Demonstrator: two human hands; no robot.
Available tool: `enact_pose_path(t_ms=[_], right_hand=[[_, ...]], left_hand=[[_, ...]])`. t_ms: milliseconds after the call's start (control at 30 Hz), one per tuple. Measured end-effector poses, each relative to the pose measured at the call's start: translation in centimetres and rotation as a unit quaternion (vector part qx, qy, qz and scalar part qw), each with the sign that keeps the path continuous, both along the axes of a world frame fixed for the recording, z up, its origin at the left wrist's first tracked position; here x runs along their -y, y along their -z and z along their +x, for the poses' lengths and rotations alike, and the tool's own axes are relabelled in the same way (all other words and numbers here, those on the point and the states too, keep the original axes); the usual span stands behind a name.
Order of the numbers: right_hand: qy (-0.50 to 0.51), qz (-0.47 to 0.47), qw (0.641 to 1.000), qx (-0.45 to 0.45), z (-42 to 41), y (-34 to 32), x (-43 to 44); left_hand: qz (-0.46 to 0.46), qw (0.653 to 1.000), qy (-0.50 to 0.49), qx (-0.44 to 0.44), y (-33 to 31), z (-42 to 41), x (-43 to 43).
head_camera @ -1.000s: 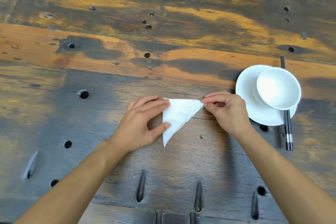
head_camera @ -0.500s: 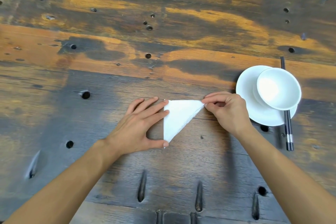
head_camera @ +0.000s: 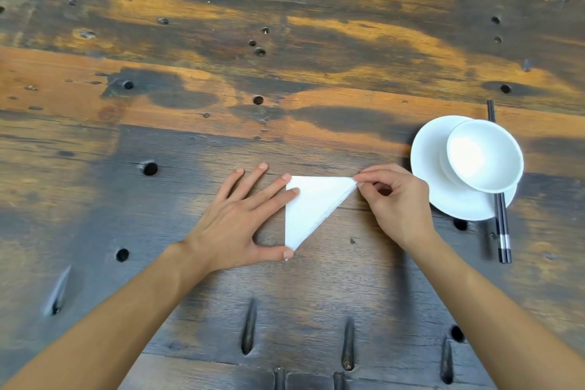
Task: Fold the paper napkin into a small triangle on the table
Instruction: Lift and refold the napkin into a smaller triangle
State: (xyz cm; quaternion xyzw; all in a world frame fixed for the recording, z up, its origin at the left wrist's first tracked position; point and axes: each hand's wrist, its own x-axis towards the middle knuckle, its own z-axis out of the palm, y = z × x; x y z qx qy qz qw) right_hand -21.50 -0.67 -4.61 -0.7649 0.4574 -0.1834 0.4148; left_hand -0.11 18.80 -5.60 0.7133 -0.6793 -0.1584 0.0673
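Note:
A white paper napkin (head_camera: 311, 206) lies flat on the wooden table (head_camera: 285, 294) as a small triangle, its straight edge on the left and its point toward me. My left hand (head_camera: 240, 222) is spread flat beside it, two fingertips pressing the top left corner and the thumb pressing the bottom tip. My right hand (head_camera: 394, 199) pinches the right corner of the napkin between thumb and forefinger.
A white bowl (head_camera: 484, 160) sits on a white saucer (head_camera: 433, 187) just right of my right hand. Dark chopsticks (head_camera: 501, 225) lie under the saucer's right side. The tabletop has several round holes and slots.
The napkin went from crumpled and lifted to flat. My left thumb slid down to the bottom tip and my fingers spread wider. The right hand kept its pinch on the right corner.

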Motion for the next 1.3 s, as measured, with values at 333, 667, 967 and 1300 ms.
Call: enact_pose_path(t_ms=[333,667,967,1300], right_hand=[[-0.094,-0.162,0.979,-0.073,2.3,-1.5,-6.8],[-0.232,-0.105,0.925,-0.283,5.6,-0.6,-10.4],[-0.173,-0.114,0.921,-0.330,0.0,0.1,-5.8],[-0.225,-0.078,0.934,-0.266,5.7,-1.5,-10.9]], left_hand=[[0.053,0.998,-0.028,-0.006,-0.7,-0.2,0.4],[0.057,0.997,-0.036,-0.032,-0.7,-0.4,0.4],[0.073,0.996,-0.043,-0.031,-0.8,-0.2,0.6],[0.068,0.996,-0.045,-0.037,-0.8,-0.4,0.4]])
